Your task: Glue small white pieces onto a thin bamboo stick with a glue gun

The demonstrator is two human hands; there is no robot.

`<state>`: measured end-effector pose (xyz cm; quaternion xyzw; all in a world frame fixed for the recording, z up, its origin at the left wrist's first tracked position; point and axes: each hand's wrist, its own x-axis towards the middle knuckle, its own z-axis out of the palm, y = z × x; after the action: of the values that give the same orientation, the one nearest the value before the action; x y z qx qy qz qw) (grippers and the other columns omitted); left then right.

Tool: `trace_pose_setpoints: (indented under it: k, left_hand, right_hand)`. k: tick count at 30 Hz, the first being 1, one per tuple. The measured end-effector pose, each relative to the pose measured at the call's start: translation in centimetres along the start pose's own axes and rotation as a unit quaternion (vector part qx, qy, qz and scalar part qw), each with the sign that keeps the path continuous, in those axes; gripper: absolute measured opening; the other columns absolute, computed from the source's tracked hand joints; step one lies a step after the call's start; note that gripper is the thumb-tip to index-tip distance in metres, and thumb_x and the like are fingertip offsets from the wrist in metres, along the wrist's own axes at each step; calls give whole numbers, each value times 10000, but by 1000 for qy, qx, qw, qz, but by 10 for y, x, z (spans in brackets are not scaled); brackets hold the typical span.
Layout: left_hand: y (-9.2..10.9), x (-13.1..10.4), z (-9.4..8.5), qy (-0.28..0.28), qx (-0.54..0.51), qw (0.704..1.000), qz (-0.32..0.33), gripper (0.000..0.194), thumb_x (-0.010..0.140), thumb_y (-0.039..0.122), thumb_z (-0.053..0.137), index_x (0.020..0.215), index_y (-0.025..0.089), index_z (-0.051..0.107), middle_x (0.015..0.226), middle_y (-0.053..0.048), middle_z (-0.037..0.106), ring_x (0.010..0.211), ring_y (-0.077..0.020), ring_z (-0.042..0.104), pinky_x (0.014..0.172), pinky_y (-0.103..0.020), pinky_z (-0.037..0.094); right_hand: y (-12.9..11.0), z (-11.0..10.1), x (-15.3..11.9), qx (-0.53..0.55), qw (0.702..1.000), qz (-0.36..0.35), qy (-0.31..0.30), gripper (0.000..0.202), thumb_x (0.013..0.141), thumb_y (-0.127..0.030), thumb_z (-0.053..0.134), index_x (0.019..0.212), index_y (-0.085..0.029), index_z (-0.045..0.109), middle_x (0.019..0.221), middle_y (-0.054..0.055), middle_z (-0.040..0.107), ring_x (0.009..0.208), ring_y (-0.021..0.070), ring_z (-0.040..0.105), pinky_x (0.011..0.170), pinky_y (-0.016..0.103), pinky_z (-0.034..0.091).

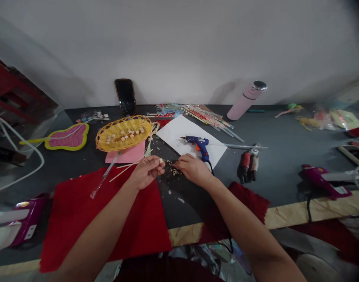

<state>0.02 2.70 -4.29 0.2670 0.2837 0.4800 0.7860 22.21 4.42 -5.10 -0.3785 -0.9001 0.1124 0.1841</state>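
Nearest, a red cloth (109,211) covers part of the table (185,215). Beyond it, the left hand (147,172) pinches a small pale piece (161,160) in its fingertips; the right hand (195,169) has its fingers down at loose beads (175,171), though whether they grip one I cannot tell. The beads lie unattached on the table, so that part looks undone, while pale clusters (132,134) in the basket (99,138) look finished. A glue gun (197,140) rests on paper (173,131); farther back are sticks (202,117), a phone (125,96) and a flask (244,102).
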Motion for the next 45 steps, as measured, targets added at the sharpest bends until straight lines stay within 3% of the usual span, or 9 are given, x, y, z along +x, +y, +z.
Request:
trace_pose_setpoints:
  k: [4, 8, 14, 18, 22, 24, 36, 45]
  left_hand:
    - [0, -1, -1, -3, 0, 1000, 1, 59, 734, 163, 660, 740, 114, 627, 723, -50, 626, 572, -66, 509, 587, -233, 442]
    - [0, -1, 0, -3, 3, 1000, -4, 60, 730, 163, 662, 739, 116, 625, 712, -42, 623, 569, -64, 511, 589, -229, 447]
    - [-3, -2, 2, 0, 46, 998, -42, 104, 707, 179, 685, 736, 101, 623, 717, -53, 630, 567, -68, 520, 573, -220, 446]
    - [-8, -3, 3, -8, 82, 995, -63, 131, 708, 205, 689, 752, 96, 630, 724, -52, 630, 564, -72, 542, 583, -219, 451]
    - [-10, -4, 4, -18, 101, 991, -85, 146, 696, 220, 701, 758, 107, 633, 737, -40, 635, 569, -78, 560, 574, -207, 441]
    - [-11, -4, 5, -24, 105, 990, -90, 152, 693, 228, 705, 748, 105, 634, 726, -37, 634, 570, -80, 559, 574, -205, 436]
    - [-10, -4, 9, -29, 123, 988, -92, 177, 667, 249, 726, 720, 102, 643, 655, -25, 619, 548, -77, 537, 556, -195, 414]
    - [-10, -4, 7, -34, 119, 988, -91, 151, 687, 238, 711, 736, 109, 648, 699, -27, 632, 566, -75, 548, 578, -205, 409]
  right_hand:
    - [11, -9, -5, 17, 999, 36, 24, 135, 867, -206, 510, 881, -205, 644, 865, 53, 610, 844, 165, 547, 759, 289, 439]
    - [7, -22, -6, 35, 999, 26, -33, 99, 842, -275, 565, 833, -214, 642, 826, 27, 623, 804, 153, 575, 688, 255, 435]
    - [0, -18, -6, 22, 997, 22, -73, 126, 833, -176, 527, 844, -225, 642, 834, 23, 627, 772, 143, 591, 631, 236, 421]
    - [-7, -21, -3, 82, 996, 36, 1, 129, 842, -173, 506, 855, -221, 625, 846, 34, 616, 775, 144, 580, 664, 251, 444]
    - [-26, -27, 1, 187, 975, 28, 120, 109, 856, -235, 517, 858, -211, 623, 834, 47, 613, 786, 147, 581, 717, 279, 475]
    - [-36, -26, 2, 213, 966, 21, 145, 105, 850, -244, 531, 851, -212, 630, 821, 50, 616, 780, 150, 585, 709, 283, 487]
    - [-41, -12, 0, 231, 962, 3, 148, 123, 854, -220, 532, 890, -224, 650, 858, 61, 622, 825, 158, 592, 735, 292, 510]
    - [-41, -19, 0, 210, 966, -5, 154, 113, 849, -182, 520, 888, -206, 623, 846, 56, 617, 799, 147, 587, 715, 278, 498]
